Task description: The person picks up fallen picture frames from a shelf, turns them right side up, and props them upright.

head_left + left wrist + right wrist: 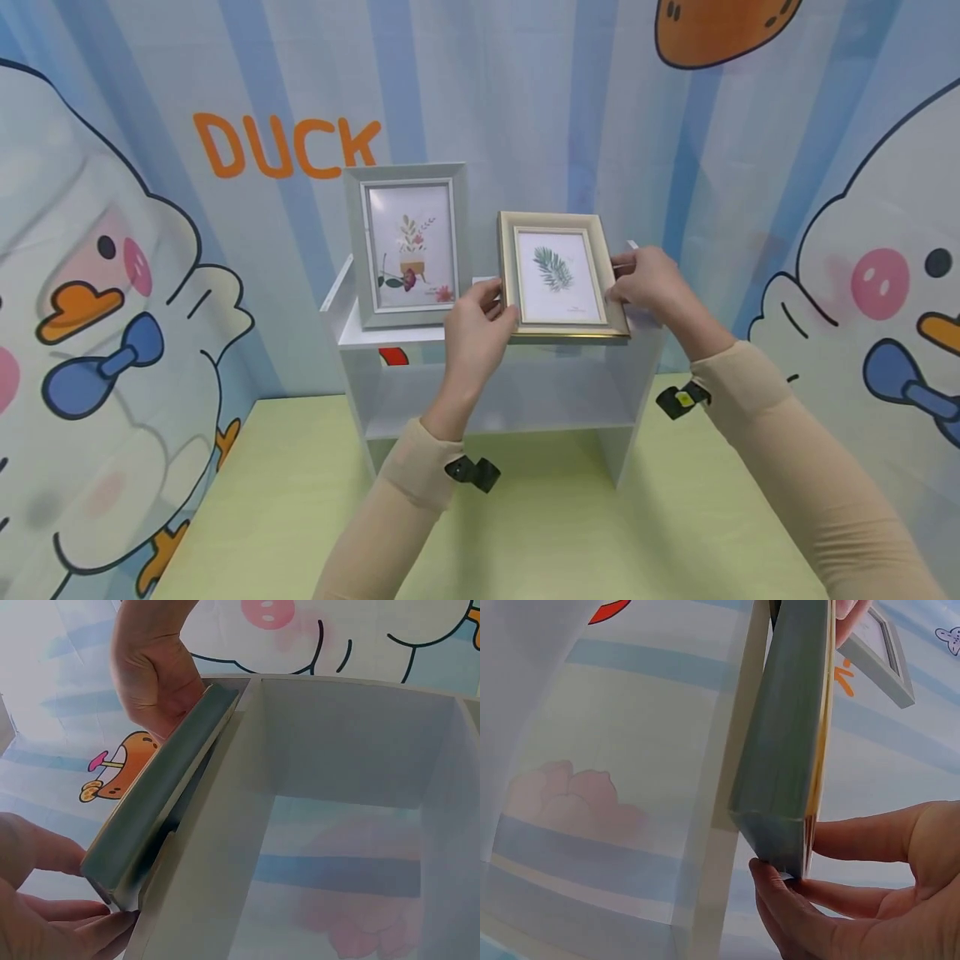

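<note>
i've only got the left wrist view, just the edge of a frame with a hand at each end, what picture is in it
Observer: The cream frame holds a print of a green leaf sprig.
Operator: ok, any other frame about
Observer: Yes, a pale gray frame stands on top of the white shelf unit, at the left hand's outer side in the head view.
Operator: and what's in that one
Observer: A print of a plant in a pot.
</note>
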`<state>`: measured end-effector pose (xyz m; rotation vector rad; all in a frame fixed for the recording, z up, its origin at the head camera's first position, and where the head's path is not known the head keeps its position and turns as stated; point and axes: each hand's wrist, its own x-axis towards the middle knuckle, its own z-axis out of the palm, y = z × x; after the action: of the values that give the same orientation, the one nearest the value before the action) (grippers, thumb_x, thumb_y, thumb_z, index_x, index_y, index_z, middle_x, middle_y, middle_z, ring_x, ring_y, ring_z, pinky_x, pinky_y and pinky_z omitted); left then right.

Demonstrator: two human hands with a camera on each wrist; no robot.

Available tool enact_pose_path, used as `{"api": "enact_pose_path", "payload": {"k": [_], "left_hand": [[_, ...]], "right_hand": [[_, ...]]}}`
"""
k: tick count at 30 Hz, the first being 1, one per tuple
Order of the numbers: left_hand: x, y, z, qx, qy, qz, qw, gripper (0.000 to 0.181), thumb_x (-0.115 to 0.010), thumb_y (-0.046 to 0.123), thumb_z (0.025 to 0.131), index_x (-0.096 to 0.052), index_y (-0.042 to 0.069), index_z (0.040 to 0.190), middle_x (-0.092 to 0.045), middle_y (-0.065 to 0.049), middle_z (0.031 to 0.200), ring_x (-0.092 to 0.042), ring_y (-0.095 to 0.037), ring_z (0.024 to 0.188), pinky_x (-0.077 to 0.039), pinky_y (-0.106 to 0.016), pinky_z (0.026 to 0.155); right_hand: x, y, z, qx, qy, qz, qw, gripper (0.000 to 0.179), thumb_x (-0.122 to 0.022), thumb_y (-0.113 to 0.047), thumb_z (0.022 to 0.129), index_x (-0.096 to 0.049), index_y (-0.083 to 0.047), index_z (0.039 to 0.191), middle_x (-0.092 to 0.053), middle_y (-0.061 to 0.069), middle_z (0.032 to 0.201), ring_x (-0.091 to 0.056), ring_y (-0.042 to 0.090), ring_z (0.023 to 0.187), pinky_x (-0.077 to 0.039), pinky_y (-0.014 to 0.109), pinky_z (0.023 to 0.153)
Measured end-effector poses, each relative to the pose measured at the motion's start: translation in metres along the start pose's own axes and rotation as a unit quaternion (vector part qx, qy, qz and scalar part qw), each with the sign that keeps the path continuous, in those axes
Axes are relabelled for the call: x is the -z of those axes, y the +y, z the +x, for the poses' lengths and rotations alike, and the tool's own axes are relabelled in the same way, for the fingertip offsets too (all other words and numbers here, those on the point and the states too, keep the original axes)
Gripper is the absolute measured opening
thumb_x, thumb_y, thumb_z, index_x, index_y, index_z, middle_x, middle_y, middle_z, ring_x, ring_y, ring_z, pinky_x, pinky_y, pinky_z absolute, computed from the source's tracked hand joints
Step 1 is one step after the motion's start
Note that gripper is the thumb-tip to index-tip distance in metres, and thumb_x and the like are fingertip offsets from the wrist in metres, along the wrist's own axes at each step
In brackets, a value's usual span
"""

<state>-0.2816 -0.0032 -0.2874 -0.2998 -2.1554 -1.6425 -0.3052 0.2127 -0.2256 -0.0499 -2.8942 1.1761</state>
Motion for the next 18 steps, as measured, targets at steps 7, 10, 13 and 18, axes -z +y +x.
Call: {"api": "enact_pose_path", "payload": {"k": [7,10,13,18], "left_hand": [[-0.004,0.002,0.003,-0.019,0.011,-0.018,0.9996,0.04,-0.062,0.005,0.086,-0.059,0.0,0.125,-0.064,-0.016,0.12,-0.064,-0.024,0.109,-0.053,-0.024,0.088],[-0.007,0.001,0.004,-0.024,0.018,-0.022,0.9993,0.04,-0.061,0.004,0.086,-0.059,0.0,0.125,-0.064,-0.016,0.12,-0.064,-0.024,0.109,-0.053,-0.023,0.089],[-0.009,0.0,0.005,-0.028,0.028,-0.024,0.9989,0.041,-0.061,0.003,0.085,-0.058,0.001,0.126,-0.064,-0.015,0.121,-0.063,-0.024,0.109,-0.052,-0.022,0.089],[-0.013,-0.005,0.008,-0.049,0.044,-0.038,0.9971,0.042,-0.061,-0.001,0.085,-0.057,0.0,0.127,-0.063,-0.016,0.122,-0.063,-0.024,0.109,-0.052,-0.021,0.089]], "right_hand": [[0.003,0.002,-0.003,0.024,0.032,0.044,0.9982,0.06,-0.06,-0.003,0.087,-0.039,-0.002,0.143,-0.047,0.02,0.14,-0.043,0.036,0.13,-0.041,0.051,0.104],[0.006,0.003,-0.004,0.037,0.044,0.059,0.9966,0.063,-0.061,-0.003,0.086,-0.037,-0.003,0.144,-0.046,0.02,0.141,-0.042,0.036,0.131,-0.041,0.052,0.104],[0.008,0.003,-0.004,0.046,0.053,0.08,0.9943,0.065,-0.062,-0.002,0.086,-0.036,-0.005,0.145,-0.045,0.02,0.142,-0.044,0.036,0.129,-0.041,0.051,0.104],[0.009,0.002,-0.004,0.052,0.062,0.11,0.9906,0.066,-0.061,0.0,0.086,-0.034,-0.005,0.146,-0.046,0.021,0.141,-0.046,0.035,0.128,-0.043,0.048,0.104]]}}
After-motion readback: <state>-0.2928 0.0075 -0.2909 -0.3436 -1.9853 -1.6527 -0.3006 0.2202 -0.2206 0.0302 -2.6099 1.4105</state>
